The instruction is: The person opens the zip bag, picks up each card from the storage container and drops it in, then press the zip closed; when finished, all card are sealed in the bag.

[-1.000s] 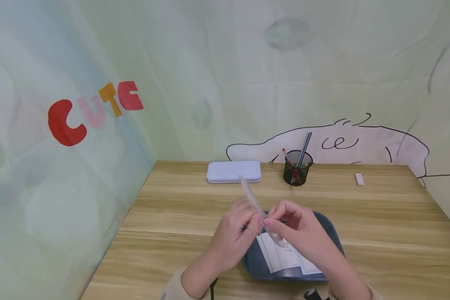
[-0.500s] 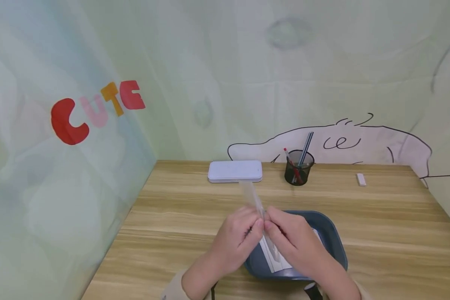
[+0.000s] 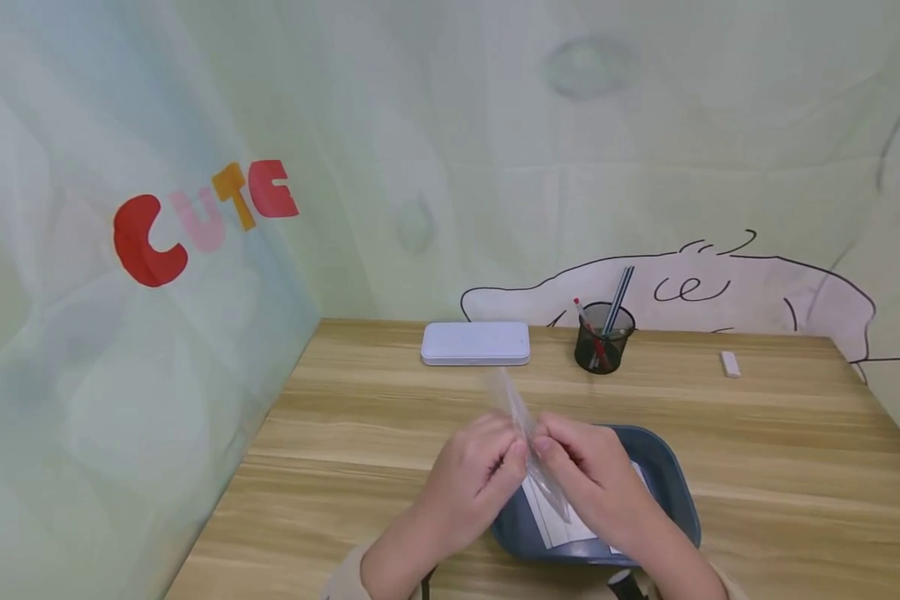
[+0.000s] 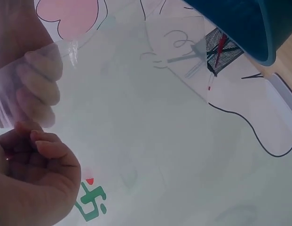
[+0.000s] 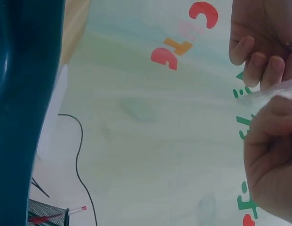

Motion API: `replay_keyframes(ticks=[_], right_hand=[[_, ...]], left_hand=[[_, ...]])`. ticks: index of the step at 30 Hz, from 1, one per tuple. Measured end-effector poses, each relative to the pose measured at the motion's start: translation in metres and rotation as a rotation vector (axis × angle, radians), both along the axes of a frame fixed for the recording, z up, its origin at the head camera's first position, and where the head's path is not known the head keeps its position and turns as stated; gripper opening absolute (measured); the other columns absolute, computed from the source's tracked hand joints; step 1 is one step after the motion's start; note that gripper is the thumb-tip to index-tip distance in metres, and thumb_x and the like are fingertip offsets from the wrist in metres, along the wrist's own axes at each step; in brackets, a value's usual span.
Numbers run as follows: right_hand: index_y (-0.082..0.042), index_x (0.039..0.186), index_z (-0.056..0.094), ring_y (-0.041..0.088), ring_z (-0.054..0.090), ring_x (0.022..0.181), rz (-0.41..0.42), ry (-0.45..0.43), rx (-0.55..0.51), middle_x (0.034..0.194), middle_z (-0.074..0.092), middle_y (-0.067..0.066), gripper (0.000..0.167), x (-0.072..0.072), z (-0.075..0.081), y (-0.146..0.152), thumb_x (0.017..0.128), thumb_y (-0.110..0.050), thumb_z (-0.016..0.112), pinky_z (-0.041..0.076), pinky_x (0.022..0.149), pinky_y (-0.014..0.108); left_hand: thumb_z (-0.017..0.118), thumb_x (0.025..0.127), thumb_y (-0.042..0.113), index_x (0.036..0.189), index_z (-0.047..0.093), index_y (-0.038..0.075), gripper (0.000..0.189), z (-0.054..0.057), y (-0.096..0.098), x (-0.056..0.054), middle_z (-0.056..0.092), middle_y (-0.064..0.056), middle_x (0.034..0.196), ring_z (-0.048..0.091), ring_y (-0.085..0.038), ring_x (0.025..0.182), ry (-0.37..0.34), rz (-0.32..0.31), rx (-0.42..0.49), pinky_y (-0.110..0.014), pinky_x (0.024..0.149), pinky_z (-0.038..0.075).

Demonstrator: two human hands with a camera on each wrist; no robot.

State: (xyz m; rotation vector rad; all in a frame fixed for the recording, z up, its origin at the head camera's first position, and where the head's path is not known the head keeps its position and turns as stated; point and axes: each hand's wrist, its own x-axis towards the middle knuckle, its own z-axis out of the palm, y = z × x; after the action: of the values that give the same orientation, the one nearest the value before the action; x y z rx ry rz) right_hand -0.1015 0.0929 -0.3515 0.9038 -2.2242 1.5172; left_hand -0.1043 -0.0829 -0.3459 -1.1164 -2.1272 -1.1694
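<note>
In the head view a thin clear plastic bag (image 3: 519,407) stands tilted between my two hands, above a dark blue tray (image 3: 678,483). My left hand (image 3: 472,475) pinches it from the left side, fingers curled, thumb near its edge. Opposite, my right hand (image 3: 596,475) pinches it close to the left thumb, and the fingertips almost meet. In the left wrist view the transparent bag (image 4: 176,56) spreads out, and the right-hand fingers show through it. Flat white folded pieces (image 3: 551,521) lie in the tray, partly hidden by the right hand and the bag.
At the back of the wooden table (image 3: 360,400) lies a white flat case (image 3: 475,343). A black mesh cup (image 3: 603,337) with pens and pencils stands right of it. Farther right is a small white eraser-like block (image 3: 730,364). Printed cloth walls enclose the table.
My right hand has turned and closed in on the bag next to my left thumb. The bag's free end tips slightly; the left hand stays nearly where it was.
</note>
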Motion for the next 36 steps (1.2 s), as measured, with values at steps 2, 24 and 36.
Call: replay_keyframes(ticks=[2, 24, 36], right_hand=[[-0.024, 0.077, 0.052, 0.004, 0.04, 0.049, -0.086, 0.011, 0.014, 0.06, 0.039, -0.013, 0.029, 0.001, 0.002, 0.001, 0.096, -0.001, 0.053, 0.033, 0.039, 0.021], [-0.016, 0.108, 0.07, 0.011, 0.057, 0.075, -0.464, 0.414, 0.269, 0.104, 0.062, -0.002, 0.025, 0.008, 0.016, 0.002, 0.095, -0.033, 0.059, 0.049, 0.049, 0.025], [-0.025, 0.116, 0.064, 0.008, 0.054, 0.088, -0.207, -0.018, 0.067, 0.108, 0.057, -0.012, 0.048, 0.009, 0.016, 0.011, 0.073, -0.027, 0.085, 0.055, 0.062, 0.026]], left_hand=[[0.046, 0.093, 0.005, 0.066, 0.042, 0.016, 0.029, 0.0, -0.001, 0.001, 0.041, 0.006, 0.065, 0.043, -0.007, 0.067, 0.004, 0.02, 0.008, -0.011, 0.058, 0.034], [0.046, 0.096, 0.016, 0.073, 0.06, 0.012, 0.028, -0.002, 0.009, 0.004, 0.057, 0.004, 0.077, 0.052, -0.013, 0.073, 0.379, 0.187, -0.078, -0.015, 0.063, 0.046], [0.089, 0.053, 0.052, 0.136, 0.044, 0.002, 0.106, 0.0, -0.004, -0.002, 0.038, -0.026, 0.141, 0.034, -0.045, 0.13, 0.464, 0.337, -0.098, -0.06, 0.105, 0.029]])
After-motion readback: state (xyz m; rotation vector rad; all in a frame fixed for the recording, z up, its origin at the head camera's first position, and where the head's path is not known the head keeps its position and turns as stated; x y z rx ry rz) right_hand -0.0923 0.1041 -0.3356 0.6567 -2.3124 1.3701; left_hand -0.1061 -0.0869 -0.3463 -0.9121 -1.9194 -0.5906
